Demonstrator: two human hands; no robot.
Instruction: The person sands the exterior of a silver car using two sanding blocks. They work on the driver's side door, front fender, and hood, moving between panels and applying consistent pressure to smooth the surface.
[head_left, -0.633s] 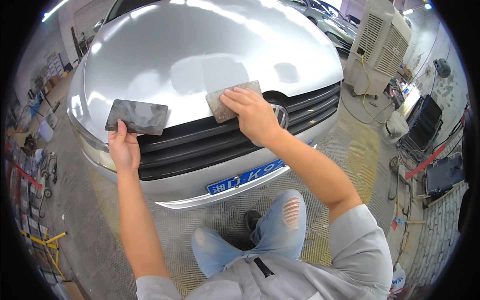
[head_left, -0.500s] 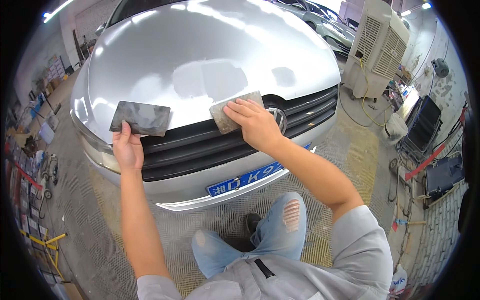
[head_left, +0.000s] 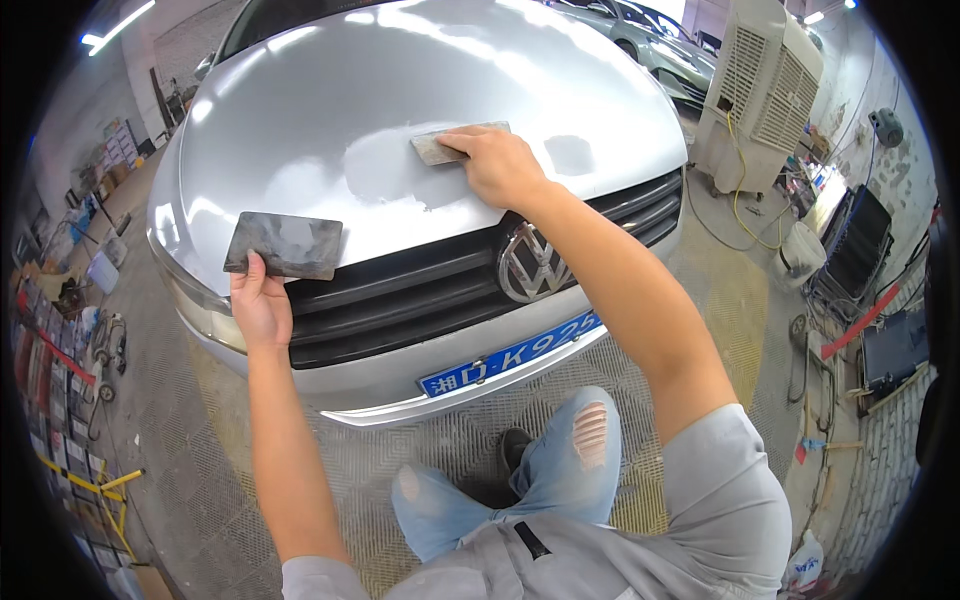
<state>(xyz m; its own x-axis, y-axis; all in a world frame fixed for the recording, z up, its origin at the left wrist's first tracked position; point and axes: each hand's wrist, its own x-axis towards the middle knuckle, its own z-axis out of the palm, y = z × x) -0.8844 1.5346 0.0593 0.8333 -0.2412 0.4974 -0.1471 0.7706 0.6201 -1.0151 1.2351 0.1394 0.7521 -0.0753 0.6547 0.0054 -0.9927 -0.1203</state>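
My left hand (head_left: 262, 300) grips the near edge of a dark rectangular putty board (head_left: 290, 243), thumb on top; grey smears cover its face. The board is over the hood's front left edge, beside the headlight. With my right hand (head_left: 497, 165) I hold a flat grey putty spreader (head_left: 436, 150) against the silver car hood (head_left: 480, 75), fingers closed on it. The spreader lies over a matte grey patch (head_left: 385, 165). Another dull patch (head_left: 570, 153) is to its right, and a lighter one (head_left: 303, 178) to its left.
Below the hood are the black grille (head_left: 400, 300), the bumper and a blue licence plate (head_left: 510, 352). A tall beige air cooler (head_left: 755, 100) with a yellow cord stands at the right, near another car (head_left: 650, 40). Racks and yellow bars (head_left: 90, 480) line the left.
My right hand has moved the spreader up and away, from the hood's front edge onto the grey patch, uncovering the round emblem. My left hand and the board have barely shifted.
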